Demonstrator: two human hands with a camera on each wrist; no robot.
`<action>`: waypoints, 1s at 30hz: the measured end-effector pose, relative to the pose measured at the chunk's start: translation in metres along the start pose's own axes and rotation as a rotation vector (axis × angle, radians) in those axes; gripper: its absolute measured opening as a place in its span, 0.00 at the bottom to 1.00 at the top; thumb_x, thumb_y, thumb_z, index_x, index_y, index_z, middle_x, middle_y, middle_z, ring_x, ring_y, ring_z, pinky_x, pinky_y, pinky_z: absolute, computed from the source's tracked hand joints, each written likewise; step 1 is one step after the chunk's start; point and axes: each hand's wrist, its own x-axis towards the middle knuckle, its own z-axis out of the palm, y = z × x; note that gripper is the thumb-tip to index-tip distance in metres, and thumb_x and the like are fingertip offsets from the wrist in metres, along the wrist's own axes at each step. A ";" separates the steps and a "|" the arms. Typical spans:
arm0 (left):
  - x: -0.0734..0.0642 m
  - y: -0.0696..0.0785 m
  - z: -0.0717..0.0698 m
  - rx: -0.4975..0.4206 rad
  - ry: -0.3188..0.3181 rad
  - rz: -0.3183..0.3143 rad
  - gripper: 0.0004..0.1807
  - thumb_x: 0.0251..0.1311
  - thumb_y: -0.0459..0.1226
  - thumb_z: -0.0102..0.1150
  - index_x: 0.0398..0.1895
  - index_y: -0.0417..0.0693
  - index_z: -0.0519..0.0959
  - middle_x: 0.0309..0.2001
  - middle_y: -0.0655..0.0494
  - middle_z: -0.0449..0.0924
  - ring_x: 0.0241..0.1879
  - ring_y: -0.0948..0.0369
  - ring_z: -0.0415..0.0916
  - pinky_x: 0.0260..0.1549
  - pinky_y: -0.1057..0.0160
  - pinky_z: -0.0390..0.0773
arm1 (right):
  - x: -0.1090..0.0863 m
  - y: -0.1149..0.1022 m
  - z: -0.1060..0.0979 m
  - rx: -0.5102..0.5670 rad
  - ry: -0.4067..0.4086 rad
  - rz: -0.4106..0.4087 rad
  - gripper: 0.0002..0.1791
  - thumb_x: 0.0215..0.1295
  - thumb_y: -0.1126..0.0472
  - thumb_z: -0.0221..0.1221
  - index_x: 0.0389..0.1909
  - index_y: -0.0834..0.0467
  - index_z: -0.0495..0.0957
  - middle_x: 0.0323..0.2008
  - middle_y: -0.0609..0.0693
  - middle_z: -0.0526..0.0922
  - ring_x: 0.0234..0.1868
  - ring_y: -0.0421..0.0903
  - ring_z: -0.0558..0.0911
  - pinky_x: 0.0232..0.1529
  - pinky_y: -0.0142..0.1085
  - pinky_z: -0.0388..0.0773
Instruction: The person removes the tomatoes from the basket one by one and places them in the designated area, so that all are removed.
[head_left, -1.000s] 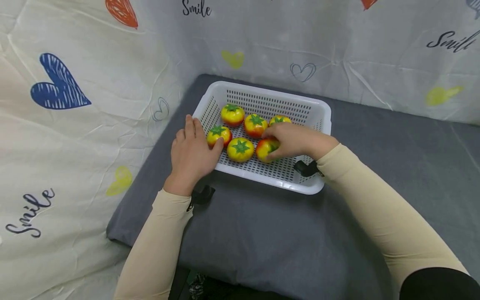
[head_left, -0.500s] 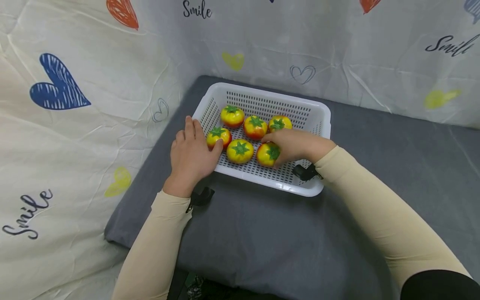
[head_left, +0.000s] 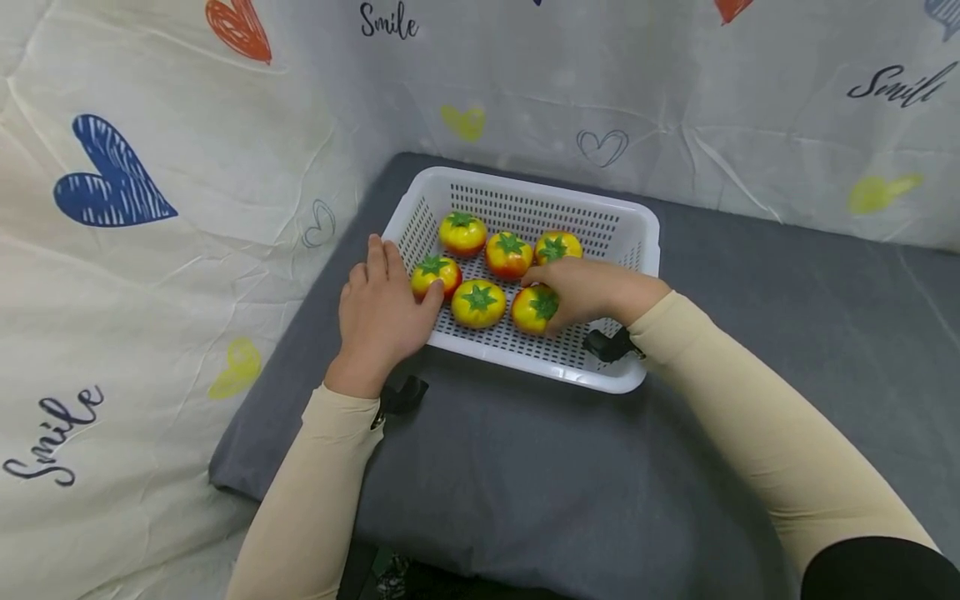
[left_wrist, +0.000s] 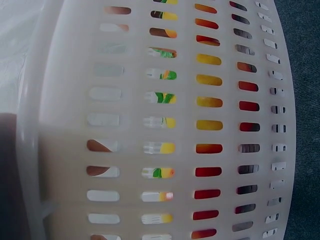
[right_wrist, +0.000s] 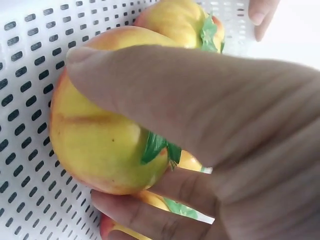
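A white perforated plastic basket [head_left: 517, 358] holds several yellow-and-red artificial tomatoes with green leafy tops. At the front of the group, my right hand [head_left: 592, 292] grips one tomato [head_left: 528, 312], fingers and thumb round its sides. The right wrist view shows the thumb across this tomato [right_wrist: 100, 145] and the fingers beneath it, low by the basket floor. My left hand [head_left: 384, 312] rests on the left end of the rim, fingers straight, thumb spread over the front corner. Nearest to that thumb is another tomato [head_left: 435, 275]. Through the slots in the left wrist view, coloured bits of tomatoes show behind the basket wall [left_wrist: 135, 135].
Other tomatoes sit beside the gripped one: one in front left [head_left: 477, 304], one behind [head_left: 508, 255], one far left [head_left: 462, 234] and one partly behind the right hand [head_left: 557, 247]. A dark grey cloth [head_left: 487, 450] covers the table. A printed white curtain [head_left: 525, 75] hangs behind and leftward.
The right hand has shifted slightly toward the front with its tomato, whose green top now shows more. The tomato behind it is less covered. The left hand has stayed on the rim.
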 end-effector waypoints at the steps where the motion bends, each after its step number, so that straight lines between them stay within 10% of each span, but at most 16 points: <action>1: 0.000 0.000 0.000 -0.001 -0.001 0.001 0.51 0.73 0.60 0.45 0.84 0.33 0.45 0.85 0.35 0.39 0.72 0.35 0.56 0.71 0.38 0.61 | 0.000 0.000 0.000 -0.001 0.003 0.003 0.42 0.53 0.57 0.78 0.71 0.58 0.75 0.64 0.55 0.82 0.61 0.54 0.80 0.70 0.55 0.72; 30: 0.000 0.000 0.002 -0.005 -0.010 -0.013 0.52 0.72 0.60 0.47 0.84 0.32 0.45 0.85 0.34 0.38 0.74 0.33 0.54 0.72 0.36 0.58 | -0.012 -0.002 -0.009 0.041 0.059 -0.027 0.40 0.55 0.51 0.78 0.69 0.56 0.76 0.59 0.52 0.84 0.56 0.51 0.81 0.64 0.50 0.77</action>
